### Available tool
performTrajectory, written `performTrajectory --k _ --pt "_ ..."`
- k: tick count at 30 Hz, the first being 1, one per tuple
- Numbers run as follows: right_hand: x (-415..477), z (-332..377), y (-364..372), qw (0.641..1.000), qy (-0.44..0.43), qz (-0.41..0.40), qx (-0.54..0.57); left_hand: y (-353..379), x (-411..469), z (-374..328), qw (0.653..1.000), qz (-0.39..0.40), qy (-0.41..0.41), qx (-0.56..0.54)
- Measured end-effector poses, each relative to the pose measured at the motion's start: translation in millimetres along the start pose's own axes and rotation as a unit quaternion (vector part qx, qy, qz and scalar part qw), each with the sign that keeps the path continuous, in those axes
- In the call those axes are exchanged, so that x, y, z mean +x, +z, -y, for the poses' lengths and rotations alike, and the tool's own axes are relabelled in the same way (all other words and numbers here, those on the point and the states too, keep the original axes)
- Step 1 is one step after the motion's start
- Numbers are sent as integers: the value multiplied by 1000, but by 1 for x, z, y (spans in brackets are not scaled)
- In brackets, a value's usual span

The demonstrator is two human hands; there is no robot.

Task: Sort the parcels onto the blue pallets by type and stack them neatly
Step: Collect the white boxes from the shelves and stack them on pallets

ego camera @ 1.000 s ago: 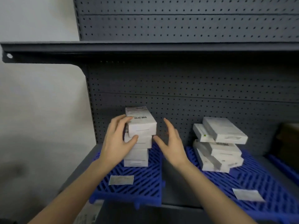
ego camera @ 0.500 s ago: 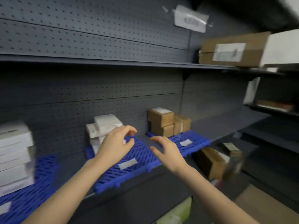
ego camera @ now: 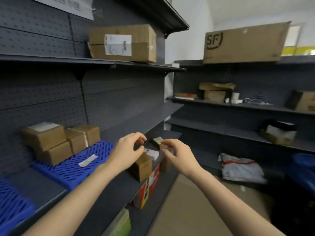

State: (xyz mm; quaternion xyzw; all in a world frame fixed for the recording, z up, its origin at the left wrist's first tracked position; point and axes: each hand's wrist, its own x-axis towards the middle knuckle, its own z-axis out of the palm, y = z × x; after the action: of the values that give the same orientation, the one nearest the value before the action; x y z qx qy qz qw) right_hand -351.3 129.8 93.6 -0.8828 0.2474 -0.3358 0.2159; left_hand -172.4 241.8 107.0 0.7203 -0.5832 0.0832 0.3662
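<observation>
Small brown cardboard parcels (ego camera: 51,142) are stacked at the back of a blue pallet (ego camera: 68,169) on the dark shelf. A white label strip (ego camera: 87,160) lies on that pallet. To its right, loose parcels sit on the bare shelf: a brown box (ego camera: 142,168) with a white label on top, and a dark box (ego camera: 157,141) behind it. My left hand (ego camera: 127,151) hovers above the brown box with fingers loosely curled, holding nothing. My right hand (ego camera: 179,155) hangs beside it, fingers relaxed, also holding nothing.
A second blue pallet (ego camera: 12,206) shows at the lower left. A large brown carton (ego camera: 122,43) sits on the upper shelf, an SF carton (ego camera: 245,43) on the right rack. A grey mail bag (ego camera: 240,169) lies low on the right. A red box (ego camera: 149,186) stands under the shelf.
My view has swung right from the white-box pallets to the brown-box pallet and loose parcels. Both hands left the white stack and now hover over the loose boxes.
</observation>
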Motion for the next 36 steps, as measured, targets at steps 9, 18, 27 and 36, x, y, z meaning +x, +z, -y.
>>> performTrajectory --k 9,18,27,36 --pt "104 -140 -37 999 32 -22 -31 131 164 -6 998 42 49 -21" --pt "302 -255 -88 997 2 -50 -61 187 388 15 996 -23 71 -37" --pt "469 -372 -115 996 -45 -66 -48 241 567 32 994 -52 91 35" --pt "669 -486 -164 991 -117 -57 -31 297 772 17 982 -114 93 121"
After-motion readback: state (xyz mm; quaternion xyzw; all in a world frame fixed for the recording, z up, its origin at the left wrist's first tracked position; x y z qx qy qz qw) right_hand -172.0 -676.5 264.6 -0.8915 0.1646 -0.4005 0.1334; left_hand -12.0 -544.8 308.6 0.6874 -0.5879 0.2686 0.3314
